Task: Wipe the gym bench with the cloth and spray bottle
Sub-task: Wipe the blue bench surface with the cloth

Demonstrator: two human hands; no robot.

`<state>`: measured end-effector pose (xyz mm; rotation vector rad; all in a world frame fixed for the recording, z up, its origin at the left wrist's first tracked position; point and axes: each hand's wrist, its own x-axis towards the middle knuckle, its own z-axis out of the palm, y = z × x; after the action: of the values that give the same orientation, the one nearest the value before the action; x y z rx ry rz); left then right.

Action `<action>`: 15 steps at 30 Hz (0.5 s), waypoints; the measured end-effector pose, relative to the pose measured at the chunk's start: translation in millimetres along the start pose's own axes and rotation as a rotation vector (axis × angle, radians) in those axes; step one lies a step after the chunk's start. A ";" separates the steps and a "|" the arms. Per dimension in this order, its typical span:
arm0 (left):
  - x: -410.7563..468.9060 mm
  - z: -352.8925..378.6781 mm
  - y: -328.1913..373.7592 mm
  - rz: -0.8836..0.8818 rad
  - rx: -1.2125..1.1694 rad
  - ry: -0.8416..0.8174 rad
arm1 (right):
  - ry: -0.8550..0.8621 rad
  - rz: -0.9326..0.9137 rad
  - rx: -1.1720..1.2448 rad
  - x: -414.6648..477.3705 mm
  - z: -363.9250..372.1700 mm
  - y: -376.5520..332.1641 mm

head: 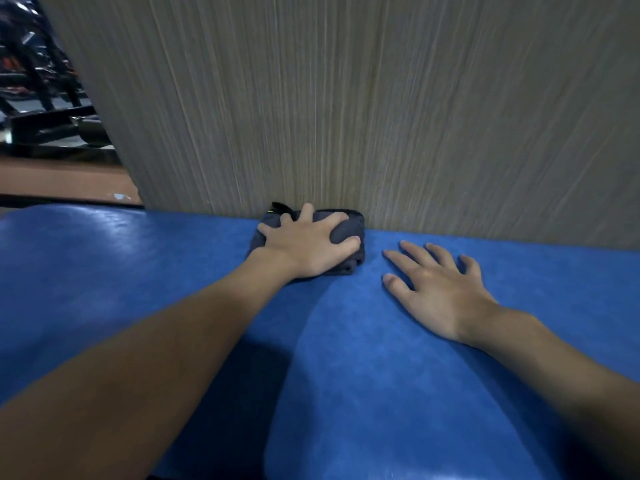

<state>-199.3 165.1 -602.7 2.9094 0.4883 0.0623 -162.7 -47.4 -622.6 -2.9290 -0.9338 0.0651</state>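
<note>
— Two bare forearms come in over the near edge of the blue padded vinyl bench [346, 358], yes? What are the hands doing?

— Closer to us is the right hand [440, 289]. It lies flat on the pad, to the right of the middle, with the fingers straight and spread, and it holds nothing. I think it only supports the body.

— And the other one?

— Farther away, at the far edge of the bench, the left hand [304, 244] is on the dark grey folded cloth [353, 220]. Its fingers spread over the top and the thumb bends around the cloth's right side, so it grips the cloth and presses it onto the pad.

— Where exactly is the cloth?

— It is on the pad at the far edge, about the middle of the width. It touches or almost touches the beige wood-grain wall panel [346, 98] behind the bench; I cannot tell which.

— So how far is the work?

— By my judgement the wiping is under way. The pad has shiny patches toward the far left corner, but I cannot say whether they are wetness or only light. No border between a wiped and an unwiped part is visible, so I cannot estimate how much is left. The spray bottle is not in view.

— Anything beyond?

— Past the far left corner there are brown floor [62, 178] and black gym frames [34, 81], blurred.
</note>
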 end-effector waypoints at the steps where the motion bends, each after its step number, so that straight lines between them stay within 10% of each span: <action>1: -3.1 1.6 -0.5 0.001 0.001 0.007 | 0.003 0.000 0.002 -0.4 0.1 0.1; 15: -158.3 3.9 -3.0 0.027 0.049 0.056 | -0.012 0.009 0.040 -6.6 -5.0 -0.4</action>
<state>-349.6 115.4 -608.6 2.9693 0.4666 0.1383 -168.0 -51.2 -617.5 -2.8991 -0.9099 0.1004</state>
